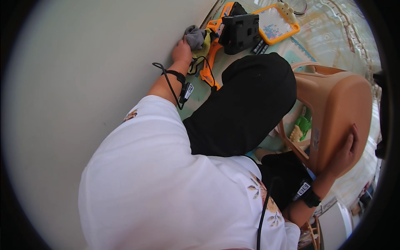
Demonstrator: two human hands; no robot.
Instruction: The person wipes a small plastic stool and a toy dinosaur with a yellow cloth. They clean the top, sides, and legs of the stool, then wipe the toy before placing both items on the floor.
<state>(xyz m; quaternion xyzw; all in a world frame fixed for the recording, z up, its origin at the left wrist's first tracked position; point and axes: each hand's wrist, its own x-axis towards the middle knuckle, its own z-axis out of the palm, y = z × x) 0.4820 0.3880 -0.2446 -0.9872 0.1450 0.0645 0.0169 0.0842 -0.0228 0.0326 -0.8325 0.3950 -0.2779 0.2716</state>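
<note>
Beside the wall, my left hand (182,51) grips a grey cloth (194,37), its fingers partly hidden. A yellow-green cloth (204,47) lies against the grey one. Just right of these are an orange plastic frame (212,57) and a black plastic object (240,32) with a blocky underside. My right hand (345,153) lies on the top of a tan plastic stool (340,115), which stands tilted at my right side; the fingers rest on the surface without closing around it.
A yellow-framed drawing board (278,23) lies on the patterned floor mat (281,53), with part of a racket (298,5) behind it. Green and cream toys (301,126) show through the stool's legs. The wall (78,78) runs close along my left side.
</note>
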